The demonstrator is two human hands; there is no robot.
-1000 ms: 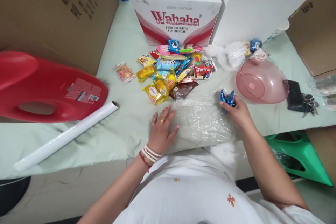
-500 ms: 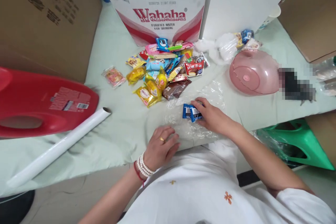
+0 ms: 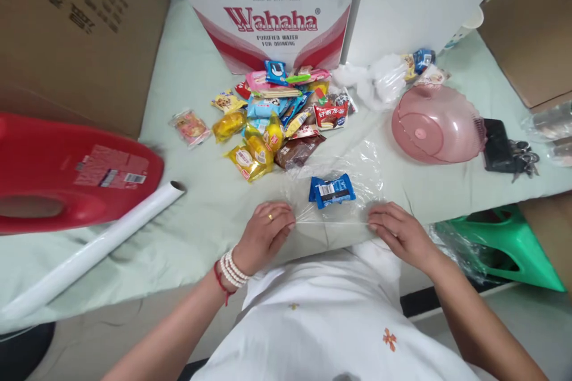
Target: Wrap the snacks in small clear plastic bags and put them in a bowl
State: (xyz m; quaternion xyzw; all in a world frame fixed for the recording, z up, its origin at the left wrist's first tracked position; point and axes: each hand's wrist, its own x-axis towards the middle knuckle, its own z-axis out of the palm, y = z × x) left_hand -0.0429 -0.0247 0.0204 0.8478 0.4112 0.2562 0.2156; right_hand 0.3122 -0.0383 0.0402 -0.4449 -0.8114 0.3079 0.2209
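Observation:
A clear plastic sheet [image 3: 353, 161] lies on the pale green table cover in front of me. Two blue snack packets [image 3: 331, 190] rest on its middle. My left hand [image 3: 263, 235] pinches the sheet's near edge on the left, and my right hand [image 3: 397, 232] pinches the same edge on the right, lifting it slightly. Just beyond the sheet is a pile of several colourful snack packets [image 3: 277, 119], untouched by either hand.
A red plastic stool [image 3: 67, 178] and a white paper roll [image 3: 98, 247] lie at the left. An upturned pink bowl [image 3: 435, 125], a black wallet with keys [image 3: 503, 146] sit right. A Wahaha carton [image 3: 270, 9] and brown boxes [image 3: 75, 24] stand behind; green stool [image 3: 496, 247] below right.
My right hand carried the blue packets from beside the pink bowl onto the sheet and let them go. Both hands then moved to the sheet's near edge and pinched it.

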